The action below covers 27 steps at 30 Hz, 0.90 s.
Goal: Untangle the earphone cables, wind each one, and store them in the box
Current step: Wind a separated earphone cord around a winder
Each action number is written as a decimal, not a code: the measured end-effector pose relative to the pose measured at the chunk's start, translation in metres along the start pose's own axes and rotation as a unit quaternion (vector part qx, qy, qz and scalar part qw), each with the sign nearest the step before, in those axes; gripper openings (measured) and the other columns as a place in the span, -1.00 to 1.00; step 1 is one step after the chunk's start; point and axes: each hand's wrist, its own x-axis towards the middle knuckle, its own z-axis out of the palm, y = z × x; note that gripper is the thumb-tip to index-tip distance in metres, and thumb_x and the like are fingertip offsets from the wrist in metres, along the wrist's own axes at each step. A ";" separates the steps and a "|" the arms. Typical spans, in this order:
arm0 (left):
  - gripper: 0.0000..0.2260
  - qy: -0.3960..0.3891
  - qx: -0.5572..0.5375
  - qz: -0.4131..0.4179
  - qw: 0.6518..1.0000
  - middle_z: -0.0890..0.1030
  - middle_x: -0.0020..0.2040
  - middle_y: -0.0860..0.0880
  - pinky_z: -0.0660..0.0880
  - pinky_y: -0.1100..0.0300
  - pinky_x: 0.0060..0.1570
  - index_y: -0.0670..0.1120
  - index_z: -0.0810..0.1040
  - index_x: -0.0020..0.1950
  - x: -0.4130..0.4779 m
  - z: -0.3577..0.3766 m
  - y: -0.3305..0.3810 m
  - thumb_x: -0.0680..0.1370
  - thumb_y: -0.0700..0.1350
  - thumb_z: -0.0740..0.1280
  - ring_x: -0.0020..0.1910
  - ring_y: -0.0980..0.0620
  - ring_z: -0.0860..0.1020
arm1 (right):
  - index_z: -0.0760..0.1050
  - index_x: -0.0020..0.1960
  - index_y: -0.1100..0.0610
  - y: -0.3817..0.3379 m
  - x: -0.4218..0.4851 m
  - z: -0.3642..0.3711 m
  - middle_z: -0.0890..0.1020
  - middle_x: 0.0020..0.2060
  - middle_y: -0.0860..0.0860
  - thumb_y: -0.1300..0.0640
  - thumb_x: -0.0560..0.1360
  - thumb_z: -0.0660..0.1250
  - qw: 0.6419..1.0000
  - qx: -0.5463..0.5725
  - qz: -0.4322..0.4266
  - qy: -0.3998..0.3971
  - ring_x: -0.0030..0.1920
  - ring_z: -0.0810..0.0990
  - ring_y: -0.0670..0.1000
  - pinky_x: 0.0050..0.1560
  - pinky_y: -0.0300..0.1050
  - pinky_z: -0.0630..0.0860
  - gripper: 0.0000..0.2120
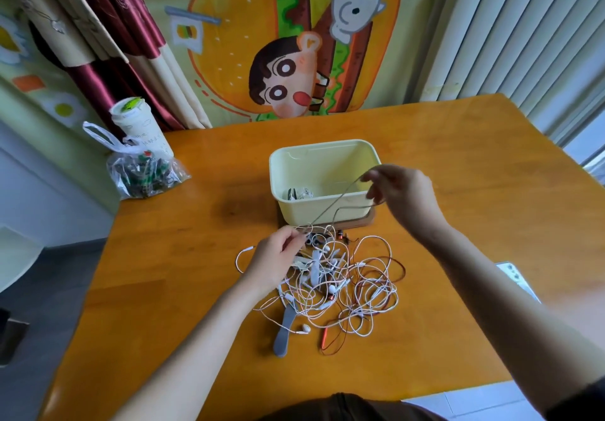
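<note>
The knot of white and reddish earphone cables point(340, 283) lies on the desk point(196, 257), just in front of the pale box point(304, 211). We see one grey cable point(337, 199) rising out of it. The left grip point(275, 257) pinches it at the heap's far edge, and the right grip point(402, 191), raised over the box's front right corner, pinches its upper loop with curled fingers. One wound earphone point(299, 193) lies inside the box. A plastic bag point(144, 172) and a paper cup point(137, 123) stand at the desk's far left
</note>
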 end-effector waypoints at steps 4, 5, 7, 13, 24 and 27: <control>-0.78 -0.069 0.037 -0.071 0.994 0.54 -0.27 -0.03 0.47 0.18 -0.12 -0.01 0.49 -0.20 -0.003 0.003 -0.039 0.63 -0.14 0.20 -0.30 0.12 0.48 | 0.60 -0.15 0.08 0.010 0.003 -0.013 0.56 -0.46 -0.14 0.20 0.55 0.26 0.998 -0.023 0.017 0.051 -0.44 0.51 -0.25 -0.32 -0.45 0.40 -0.82; -0.78 -0.089 0.054 -0.085 0.991 0.54 -0.27 -0.03 0.49 0.11 -0.03 -0.01 0.51 -0.19 -0.004 0.004 -0.046 0.64 -0.13 0.19 -0.26 0.11 0.50 | 0.60 -0.15 0.06 0.011 0.001 -0.012 0.56 -0.45 -0.15 0.20 0.56 0.25 0.998 -0.025 0.011 0.050 -0.44 0.51 -0.24 -0.33 -0.45 0.40 -0.82; -0.75 -0.100 0.075 -0.105 0.987 0.54 -0.29 -0.02 0.49 0.07 0.01 -0.01 0.53 -0.18 -0.005 0.004 -0.057 0.65 -0.13 0.16 -0.25 0.09 0.52 | 0.60 -0.12 0.06 0.010 -0.003 -0.007 0.57 -0.43 -0.14 0.19 0.57 0.24 0.998 -0.033 0.008 0.046 -0.44 0.51 -0.20 -0.35 -0.41 0.41 -0.82; -0.76 -0.033 0.051 -0.035 0.998 0.48 -0.39 0.01 0.30 0.22 -0.38 0.09 0.59 -0.12 0.002 0.001 -0.020 0.64 -0.06 0.18 -0.40 0.05 0.39 | 0.28 0.42 0.14 0.009 -0.014 0.011 0.39 0.34 0.09 0.35 0.52 0.18 0.915 -0.393 0.004 -0.095 0.27 0.36 0.15 0.19 -0.01 0.37 -0.52; -0.67 -0.007 0.043 0.077 0.996 0.49 -0.50 0.23 0.24 0.35 -0.42 0.08 0.49 -0.31 0.013 -0.023 0.034 0.63 -0.15 0.21 -0.49 0.23 0.36 | 0.50 0.14 0.22 -0.031 -0.028 0.061 0.64 -0.07 0.17 0.41 0.49 0.17 0.951 -0.182 -0.115 -0.223 -0.08 0.62 0.15 0.00 0.08 0.55 -0.71; -0.73 0.020 0.075 0.065 0.995 0.48 -0.48 0.16 0.19 0.31 -0.46 0.03 0.55 -0.26 0.014 -0.026 0.021 0.63 -0.09 0.22 -0.50 0.18 0.32 | 0.51 0.22 0.22 -0.035 -0.028 0.058 0.65 -0.02 0.12 0.48 0.49 0.13 0.971 -0.086 -0.082 -0.209 -0.12 0.62 -0.02 -0.01 -0.18 0.56 -0.61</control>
